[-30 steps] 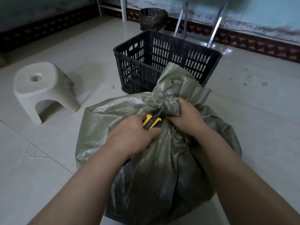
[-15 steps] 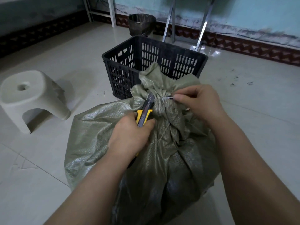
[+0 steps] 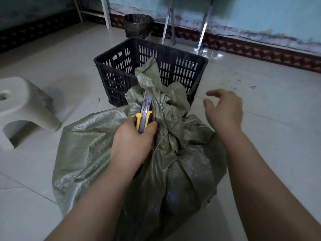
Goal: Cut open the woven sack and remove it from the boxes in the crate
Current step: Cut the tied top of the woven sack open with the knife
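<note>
A bulging grey-green woven sack (image 3: 90,150) sits on the tiled floor in front of me, its neck bunched and twisted at the top. My left hand (image 3: 132,145) grips a yellow utility knife (image 3: 145,113) with the blade out, lying against the sack's neck. My right hand (image 3: 224,110) hovers to the right of the neck with fingers spread, holding nothing. Just behind the sack stands a black slotted plastic crate (image 3: 121,70). The sack hides whatever is inside it.
A pale plastic stool (image 3: 24,110) stands on the floor at the left. A dark bin (image 3: 138,23) and metal legs (image 3: 203,28) stand by the far wall behind the crate. Bare tiles stretch to the right of the sack.
My right hand let go of the sack's neck and tie and moved away to the right, opening. The left hand keeps the knife at the neck, and the neck looks looser.
</note>
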